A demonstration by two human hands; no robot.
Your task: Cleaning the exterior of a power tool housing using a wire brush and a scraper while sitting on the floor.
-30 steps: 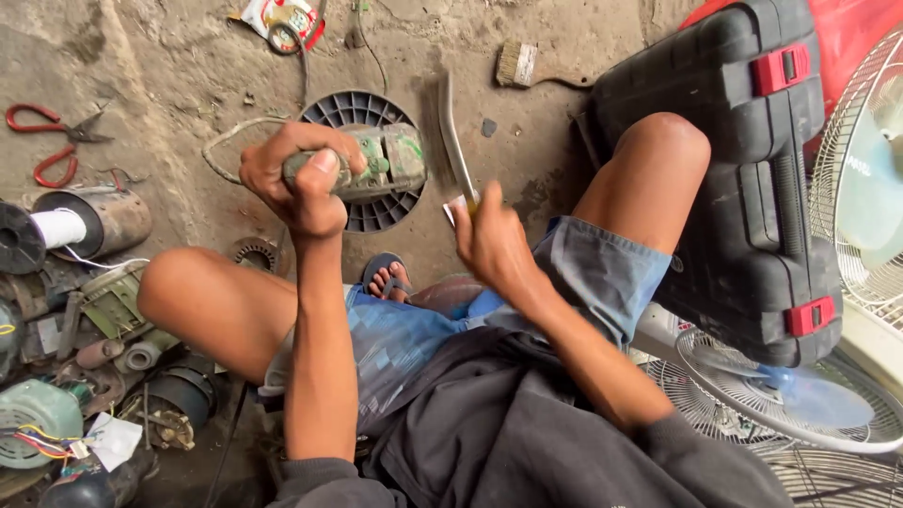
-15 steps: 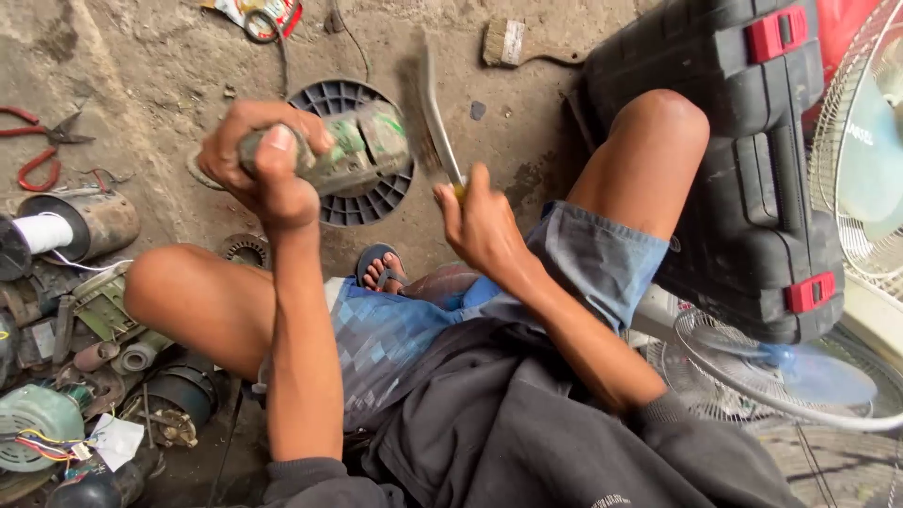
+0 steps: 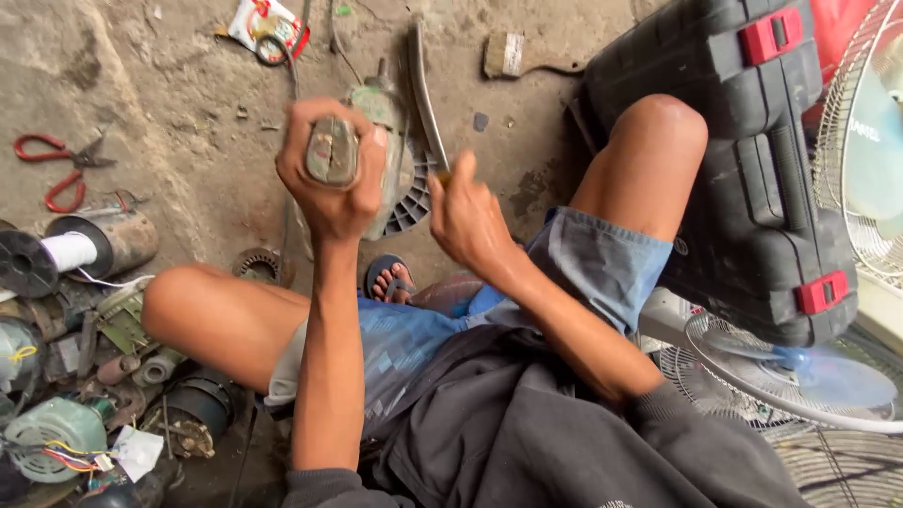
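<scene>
Head view, looking down on a person seated on a bare concrete floor (image 3: 188, 122).

Left hand (image 3: 331, 179): raised, fingers wrapped tight round a greenish-grey metal motor body (image 3: 376, 141), whose flat end face shows between thumb and fingers. The body is held above a black ribbed plastic fan guard (image 3: 414, 202) lying on the floor.

Right hand (image 3: 467, 218): closed on the handle of a long, slightly curved grey metal blade tool (image 3: 423, 89). Its shaft runs up and away from the fist, just beside the motor body; whether the tip touches the motor cannot be told from this angle.

Surroundings, person's left:
- red-handled pliers (image 3: 56, 169) on the concrete, well apart from the hands
- spool of white thread on a dark round bobbin (image 3: 56, 254)
- heap of small motors, coils and loose coloured wires (image 3: 66, 414) beside the left knee

Surroundings, person's right:
- black plastic tool case with red latches (image 3: 752, 188), against the right knee
- white wire-cage fan with pale blue blades (image 3: 800, 376), below the case

Far edge: wooden-handled paintbrush (image 3: 517, 56) near the case; crumpled red-and-white wrapper (image 3: 268, 23).

Between the knees: one foot in a blue sandal (image 3: 390, 277).
</scene>
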